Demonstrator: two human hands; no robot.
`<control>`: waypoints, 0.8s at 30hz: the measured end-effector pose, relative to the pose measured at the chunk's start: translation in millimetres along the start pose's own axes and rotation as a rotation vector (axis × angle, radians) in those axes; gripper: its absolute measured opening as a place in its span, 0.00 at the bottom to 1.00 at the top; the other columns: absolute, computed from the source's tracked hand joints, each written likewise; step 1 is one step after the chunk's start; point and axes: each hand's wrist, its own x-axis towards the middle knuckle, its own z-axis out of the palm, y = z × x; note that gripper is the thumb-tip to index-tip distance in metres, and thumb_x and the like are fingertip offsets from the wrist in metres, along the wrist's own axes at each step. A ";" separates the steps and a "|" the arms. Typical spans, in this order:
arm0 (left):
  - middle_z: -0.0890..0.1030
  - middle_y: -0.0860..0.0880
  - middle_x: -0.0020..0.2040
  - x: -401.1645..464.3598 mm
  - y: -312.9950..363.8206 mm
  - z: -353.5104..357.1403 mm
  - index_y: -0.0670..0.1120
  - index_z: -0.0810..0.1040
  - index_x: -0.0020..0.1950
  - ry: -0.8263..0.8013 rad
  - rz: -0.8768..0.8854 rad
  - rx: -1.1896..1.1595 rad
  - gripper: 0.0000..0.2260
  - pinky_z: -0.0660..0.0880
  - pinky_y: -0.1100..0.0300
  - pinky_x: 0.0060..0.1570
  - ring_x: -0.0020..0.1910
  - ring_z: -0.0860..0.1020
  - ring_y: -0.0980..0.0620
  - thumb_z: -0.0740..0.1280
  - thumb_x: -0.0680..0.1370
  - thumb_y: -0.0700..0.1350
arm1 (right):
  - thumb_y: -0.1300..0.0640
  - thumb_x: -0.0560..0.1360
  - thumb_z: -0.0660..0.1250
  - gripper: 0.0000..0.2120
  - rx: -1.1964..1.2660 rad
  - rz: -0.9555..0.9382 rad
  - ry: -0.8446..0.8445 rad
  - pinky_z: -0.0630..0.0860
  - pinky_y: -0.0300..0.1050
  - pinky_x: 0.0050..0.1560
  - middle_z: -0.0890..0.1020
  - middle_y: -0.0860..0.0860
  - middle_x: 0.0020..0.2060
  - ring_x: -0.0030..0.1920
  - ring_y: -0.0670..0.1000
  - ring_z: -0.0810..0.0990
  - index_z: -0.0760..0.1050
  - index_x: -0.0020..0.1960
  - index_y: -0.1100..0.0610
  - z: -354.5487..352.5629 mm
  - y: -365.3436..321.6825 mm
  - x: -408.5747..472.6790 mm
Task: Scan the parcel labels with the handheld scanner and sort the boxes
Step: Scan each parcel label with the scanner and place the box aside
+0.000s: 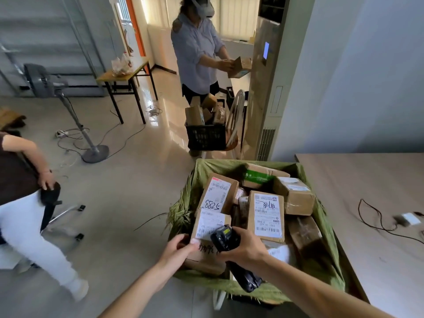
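A green-lined bin (328,216) in front of me holds several cardboard parcels with white labels. My right hand (246,247) grips a black handheld scanner (223,237), its small lit screen up, over the near-left parcel (210,223). My left hand (181,247) holds that parcel's near left edge, thumb on top. A box marked 8825 (218,195) leans behind it. Another labelled box (267,214) lies to the right of the scanner.
A wooden table (371,180) with a cable and charger stands right of the bin. A person ahead holds small boxes above a black crate (205,136) of parcels. A seated person, a floor fan (91,152) and loose cables occupy the left floor.
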 end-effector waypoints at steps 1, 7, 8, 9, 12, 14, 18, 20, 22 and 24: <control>0.79 0.54 0.56 -1.4 2.1 -1.3 0.52 0.74 0.64 -0.002 0.007 0.020 0.20 0.70 0.65 0.45 0.54 0.77 0.56 0.74 0.75 0.53 | 0.46 0.62 0.82 0.29 -0.009 0.000 0.009 0.84 0.43 0.48 0.85 0.45 0.47 0.46 0.45 0.84 0.79 0.61 0.44 -1.1 0.3 -1.0; 0.77 0.51 0.59 -7.6 25.2 -12.5 0.54 0.71 0.72 -0.011 0.066 0.129 0.24 0.67 0.58 0.56 0.56 0.74 0.56 0.71 0.78 0.55 | 0.44 0.59 0.83 0.28 -0.011 0.005 0.089 0.79 0.34 0.37 0.83 0.41 0.42 0.41 0.40 0.82 0.76 0.56 0.42 -24.0 -4.3 -14.9; 0.77 0.50 0.61 -9.8 31.0 -13.4 0.54 0.71 0.72 -0.008 0.084 0.138 0.24 0.68 0.57 0.56 0.57 0.75 0.54 0.70 0.78 0.55 | 0.45 0.60 0.83 0.28 -0.012 0.006 0.108 0.79 0.35 0.38 0.83 0.42 0.42 0.41 0.40 0.82 0.76 0.56 0.42 -29.8 -5.4 -19.2; 0.78 0.50 0.61 -12.2 36.9 -14.0 0.54 0.71 0.72 -0.006 0.103 0.145 0.23 0.69 0.57 0.56 0.58 0.75 0.53 0.70 0.78 0.55 | 0.46 0.60 0.83 0.28 -0.012 0.007 0.129 0.81 0.38 0.41 0.83 0.42 0.42 0.42 0.41 0.83 0.78 0.57 0.43 -36.1 -6.3 -24.4; 0.79 0.50 0.61 -22.0 58.6 -11.3 0.53 0.71 0.72 -0.006 0.168 0.155 0.23 0.71 0.57 0.56 0.59 0.77 0.52 0.70 0.78 0.54 | 0.45 0.60 0.83 0.31 -0.011 0.013 0.212 0.82 0.41 0.46 0.83 0.41 0.44 0.44 0.42 0.82 0.78 0.60 0.43 -57.8 -8.2 -47.6; 0.79 0.49 0.62 -30.5 74.1 -5.8 0.52 0.71 0.72 -0.011 0.219 0.153 0.23 0.71 0.60 0.51 0.57 0.77 0.53 0.70 0.79 0.53 | 0.44 0.60 0.83 0.37 -0.009 0.011 0.272 0.83 0.44 0.51 0.84 0.42 0.49 0.48 0.45 0.83 0.76 0.67 0.42 -72.8 -7.3 -69.0; 0.76 0.47 0.67 -56.5 105.4 16.4 0.51 0.72 0.73 -0.078 0.328 0.198 0.23 0.70 0.62 0.48 0.59 0.77 0.52 0.70 0.79 0.51 | 0.43 0.60 0.84 0.44 -0.004 -0.009 0.425 0.81 0.43 0.55 0.84 0.45 0.56 0.53 0.47 0.83 0.73 0.73 0.46 -106.9 2.8 -124.8; 0.73 0.45 0.71 -70.1 123.8 32.9 0.53 0.73 0.72 -0.107 0.392 0.236 0.21 0.71 0.56 0.58 0.67 0.73 0.47 0.70 0.79 0.51 | 0.46 0.59 0.84 0.42 0.007 0.027 0.489 0.82 0.45 0.55 0.84 0.44 0.52 0.51 0.47 0.84 0.75 0.71 0.43 -125.7 11.1 -157.2; 0.73 0.46 0.71 -85.0 144.7 56.5 0.54 0.74 0.71 -0.143 0.465 0.272 0.20 0.70 0.51 0.66 0.70 0.71 0.46 0.70 0.79 0.52 | 0.45 0.58 0.83 0.40 0.012 0.088 0.553 0.82 0.46 0.55 0.84 0.42 0.50 0.50 0.47 0.84 0.76 0.70 0.41 -144.4 25.2 -193.6; 0.75 0.46 0.69 -104.9 164.0 88.3 0.54 0.75 0.70 -0.204 0.553 0.293 0.19 0.70 0.53 0.66 0.68 0.73 0.47 0.70 0.79 0.54 | 0.44 0.58 0.83 0.41 0.004 0.139 0.619 0.80 0.41 0.53 0.83 0.41 0.49 0.49 0.45 0.82 0.76 0.70 0.39 -162.9 43.2 -234.4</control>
